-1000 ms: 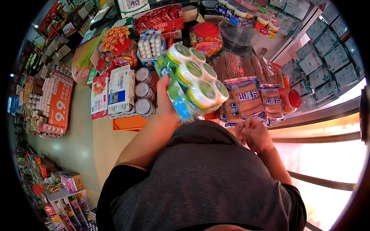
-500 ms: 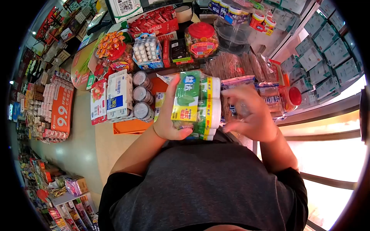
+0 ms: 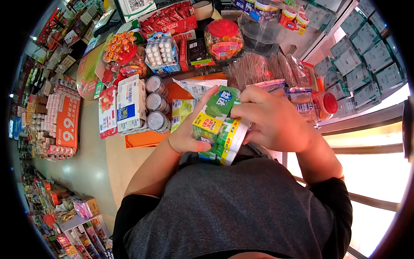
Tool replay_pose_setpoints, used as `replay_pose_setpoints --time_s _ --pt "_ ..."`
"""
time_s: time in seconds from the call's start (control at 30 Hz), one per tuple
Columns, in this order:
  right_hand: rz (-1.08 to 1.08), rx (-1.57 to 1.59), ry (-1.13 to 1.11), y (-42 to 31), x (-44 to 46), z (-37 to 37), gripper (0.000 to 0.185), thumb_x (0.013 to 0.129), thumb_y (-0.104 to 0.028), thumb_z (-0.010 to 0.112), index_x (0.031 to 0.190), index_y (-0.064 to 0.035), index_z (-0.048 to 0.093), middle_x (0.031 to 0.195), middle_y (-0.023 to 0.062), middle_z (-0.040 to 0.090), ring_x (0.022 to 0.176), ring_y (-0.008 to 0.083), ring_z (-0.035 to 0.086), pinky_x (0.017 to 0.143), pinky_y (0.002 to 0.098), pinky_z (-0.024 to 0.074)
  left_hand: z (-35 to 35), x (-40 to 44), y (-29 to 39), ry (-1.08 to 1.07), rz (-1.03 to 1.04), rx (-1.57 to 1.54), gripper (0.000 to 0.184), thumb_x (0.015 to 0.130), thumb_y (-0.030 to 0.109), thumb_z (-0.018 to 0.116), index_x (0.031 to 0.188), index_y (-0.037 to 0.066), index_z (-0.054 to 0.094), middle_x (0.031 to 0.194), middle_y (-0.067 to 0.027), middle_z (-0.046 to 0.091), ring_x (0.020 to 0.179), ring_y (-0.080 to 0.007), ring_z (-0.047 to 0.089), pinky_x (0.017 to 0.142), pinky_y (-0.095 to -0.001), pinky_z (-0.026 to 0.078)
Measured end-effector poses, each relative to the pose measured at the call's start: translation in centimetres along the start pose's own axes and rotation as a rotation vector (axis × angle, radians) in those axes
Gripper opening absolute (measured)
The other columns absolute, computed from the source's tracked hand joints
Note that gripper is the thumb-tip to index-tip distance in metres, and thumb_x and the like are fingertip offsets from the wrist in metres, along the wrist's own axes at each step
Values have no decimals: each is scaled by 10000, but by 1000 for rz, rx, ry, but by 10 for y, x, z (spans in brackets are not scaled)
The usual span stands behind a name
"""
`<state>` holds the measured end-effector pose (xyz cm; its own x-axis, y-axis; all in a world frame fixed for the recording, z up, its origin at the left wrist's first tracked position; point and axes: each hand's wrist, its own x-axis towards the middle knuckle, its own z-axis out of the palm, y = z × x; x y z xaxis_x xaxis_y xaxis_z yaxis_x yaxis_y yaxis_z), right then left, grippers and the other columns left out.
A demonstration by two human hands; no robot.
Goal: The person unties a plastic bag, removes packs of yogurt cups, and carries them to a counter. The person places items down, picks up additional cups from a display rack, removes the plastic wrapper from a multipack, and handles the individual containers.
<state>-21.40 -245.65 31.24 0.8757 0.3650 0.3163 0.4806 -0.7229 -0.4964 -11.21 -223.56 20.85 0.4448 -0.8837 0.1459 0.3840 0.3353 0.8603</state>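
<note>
A green and yellow multipack of gum bottles [image 3: 213, 123] with white lids is held up in front of my chest, tilted with its lids toward the lower right. My left hand [image 3: 188, 134] wraps around its left side, thumb along the lower edge. From the right, my right hand [image 3: 278, 116] grips the upper right part, its fingers curled over the edge by the lids. Part of the pack is hidden behind these fingers. Just left of my left hand are yellow-green packets [image 3: 182, 108] and several round lidded cups [image 3: 158, 122].
White cartons [image 3: 130, 103] stand at the left of an orange tray [image 3: 140, 141]. Behind are a red-lidded candy jar [image 3: 223, 39], a red Nescafe box [image 3: 170, 26] and brown packaged snacks [image 3: 248, 71]. A red-lidded jar [image 3: 325, 103] sits at the right.
My right hand has moved in from beside the pack and now grips it. The pack has turned, its lids swinging downward. The camera view has shifted slightly.
</note>
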Motion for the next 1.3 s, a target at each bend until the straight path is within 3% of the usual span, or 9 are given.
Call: replay_pose_setpoints --time_s 0.2,0.4,0.5,0.6,0.8,0.93,1.1,1.2,1.3 --pt "-58 -106 -59 7 5 -7 421 596 -146 872 930 -96 620 962 77 563 844 304 614 651 400 474 0 3 -4 -40 -64 -15 1342 647 315 878 1620 77 -15 1550 -131 370 1416 -238 395 1172 -386 292" --pt "-40 -15 33 12 0 0 469 532 -149 913 856 -77 583 938 80 550 825 299 602 661 398 463 5 7 -1 -32 -58 -86 1353 642 292 879 1621 99 -35 1576 -125 347 1452 -256 361 1185 -404 277" --pt "-13 72 67 11 -3 3 433 546 -78 885 846 -56 573 928 108 537 844 342 598 696 424 483 5 8 -1 -39 -57 -94 1351 643 286 880 1621 102 -34 1582 -120 339 1462 -259 347 1189 -409 268" --pt "3 137 30 12 -5 -2 476 573 -203 925 839 -58 558 907 80 520 769 264 553 671 366 439 6 10 -1 -47 -73 -66 1348 650 284 883 1622 105 -34 1577 -121 343 1453 -251 355 1185 -408 277" --pt "196 207 -148 3 4 -23 337 831 -254 795 837 -31 542 869 101 501 790 253 529 691 349 418 17 17 2 -59 -68 106 1293 689 280 858 1623 104 -19 1552 -112 362 1408 -233 390 1166 -379 297" --pt "101 332 -72 7 6 -4 244 839 -150 754 839 -23 546 846 93 496 772 246 525 692 348 419 10 21 -5 -77 -50 354 1249 726 293 830 1625 112 -18 1538 -107 374 1390 -232 406 1161 -365 300" --pt "22 363 115 -16 -4 -5 160 817 -66 719 837 -15 568 869 88 545 797 231 547 717 342 431 19 21 -5 -16 -77 141 1299 711 341 869 1620 95 -26 1561 -109 351 1424 -236 368 1178 -376 273" --pt "90 262 213 -2 -12 -17 89 844 -48 683 873 6 617 884 145 604 862 314 615 758 406 483 16 22 -11 -30 -20 118 1320 704 370 882 1618 86 -27 1569 -110 342 1439 -236 349 1183 -385 266" --pt "243 219 182 13 -15 -19 118 852 -71 682 931 10 649 876 140 599 870 304 618 762 397 486 21 19 -10 -45 -32 132 1329 699 405 878 1616 72 -26 1566 -121 338 1443 -239 336 1185 -384 256"
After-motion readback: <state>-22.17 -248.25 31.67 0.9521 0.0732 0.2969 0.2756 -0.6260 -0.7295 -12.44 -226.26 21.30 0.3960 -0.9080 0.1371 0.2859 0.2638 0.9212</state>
